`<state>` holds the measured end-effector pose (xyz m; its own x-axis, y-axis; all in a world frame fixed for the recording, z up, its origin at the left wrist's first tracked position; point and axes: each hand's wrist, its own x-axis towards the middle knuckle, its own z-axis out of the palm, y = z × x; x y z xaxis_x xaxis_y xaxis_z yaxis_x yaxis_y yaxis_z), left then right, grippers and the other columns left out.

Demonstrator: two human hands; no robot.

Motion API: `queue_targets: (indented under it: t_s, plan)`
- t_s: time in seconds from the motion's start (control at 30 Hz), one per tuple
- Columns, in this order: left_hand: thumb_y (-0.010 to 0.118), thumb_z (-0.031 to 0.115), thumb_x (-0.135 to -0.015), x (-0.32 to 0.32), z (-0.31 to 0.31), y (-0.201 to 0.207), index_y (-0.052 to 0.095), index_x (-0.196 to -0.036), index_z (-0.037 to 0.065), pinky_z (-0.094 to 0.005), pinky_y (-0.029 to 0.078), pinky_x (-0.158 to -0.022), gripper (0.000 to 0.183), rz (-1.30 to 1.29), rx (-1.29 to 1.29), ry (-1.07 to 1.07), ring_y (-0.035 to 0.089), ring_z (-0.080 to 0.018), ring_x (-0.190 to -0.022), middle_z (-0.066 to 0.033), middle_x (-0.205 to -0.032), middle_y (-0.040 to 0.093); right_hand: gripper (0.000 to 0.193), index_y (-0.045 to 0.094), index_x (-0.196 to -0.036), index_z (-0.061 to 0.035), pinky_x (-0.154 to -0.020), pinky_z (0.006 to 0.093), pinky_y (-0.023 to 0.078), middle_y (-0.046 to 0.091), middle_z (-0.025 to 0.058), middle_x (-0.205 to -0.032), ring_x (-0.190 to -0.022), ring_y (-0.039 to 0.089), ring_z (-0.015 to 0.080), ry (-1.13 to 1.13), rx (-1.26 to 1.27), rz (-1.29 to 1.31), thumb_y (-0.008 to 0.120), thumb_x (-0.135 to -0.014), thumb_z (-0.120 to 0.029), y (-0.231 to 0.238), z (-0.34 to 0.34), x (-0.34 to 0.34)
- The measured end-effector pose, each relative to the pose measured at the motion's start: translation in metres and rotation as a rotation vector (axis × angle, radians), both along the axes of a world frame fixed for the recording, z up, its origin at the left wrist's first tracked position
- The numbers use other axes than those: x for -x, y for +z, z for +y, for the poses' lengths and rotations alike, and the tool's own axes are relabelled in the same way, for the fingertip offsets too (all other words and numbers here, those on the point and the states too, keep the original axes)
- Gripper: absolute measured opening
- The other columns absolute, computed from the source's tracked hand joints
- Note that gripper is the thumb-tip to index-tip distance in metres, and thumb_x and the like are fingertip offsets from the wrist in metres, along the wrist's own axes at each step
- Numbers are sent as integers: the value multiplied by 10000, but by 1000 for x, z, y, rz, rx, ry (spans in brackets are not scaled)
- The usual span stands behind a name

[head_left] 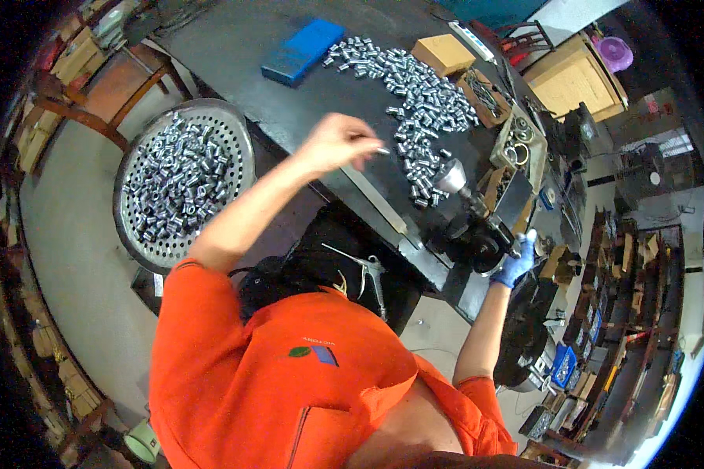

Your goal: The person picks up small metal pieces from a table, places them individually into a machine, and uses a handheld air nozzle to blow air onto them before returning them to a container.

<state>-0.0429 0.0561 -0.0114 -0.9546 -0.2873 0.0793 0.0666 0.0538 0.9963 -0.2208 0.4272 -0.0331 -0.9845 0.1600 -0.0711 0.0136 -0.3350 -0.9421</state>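
My left hand point(338, 145) is bare and reaches over the near edge of the dark table. Its thumb and fingers pinch a small shiny metal fitting point(382, 150). Just beyond it spreads a heap of similar short metal fittings point(426, 98). In a blue glove, my right hand point(515, 266) is closed at the right side of a dark bench machine point(481, 238); what its fingers grip is hidden. A silver cone-shaped part point(450, 177) juts from the machine toward the heap.
On my left stands a round perforated metal tray point(238, 144) full of fittings. The table point(235, 55) also bears a blue box point(302, 51), a cardboard box point(443, 55) and a parts bin point(536, 148). An air blow gun point(371, 277) lies below the table edge. Shelves point(641, 313) stand right.
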Motion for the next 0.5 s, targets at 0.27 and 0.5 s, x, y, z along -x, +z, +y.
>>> queue_targets:
  t_s: [0.27, 0.5]
  plan:
    - [636, 194, -762, -209, -159, -43, 608, -747, -20, -319, 440, -554, 216, -315, 1006, 763, 564, -196, -568, -109, -629, 593, 304, 550, -752, -62, -325, 195, 260, 418, -13, -517, -382, 326, 56, 98, 190, 295, 545, -868, -343, 56, 25, -35]
    - [618, 186, -762, -170, -121, -19, 604, -877, 17, -368, 474, -677, 205, -308, 869, 717, 618, -304, -762, -173, -817, 629, 325, 548, -758, -59, -336, 194, 235, 407, -22, -502, -380, 319, 67, 60, -8, 195, 499, -893, -351, 21, 26, -103]
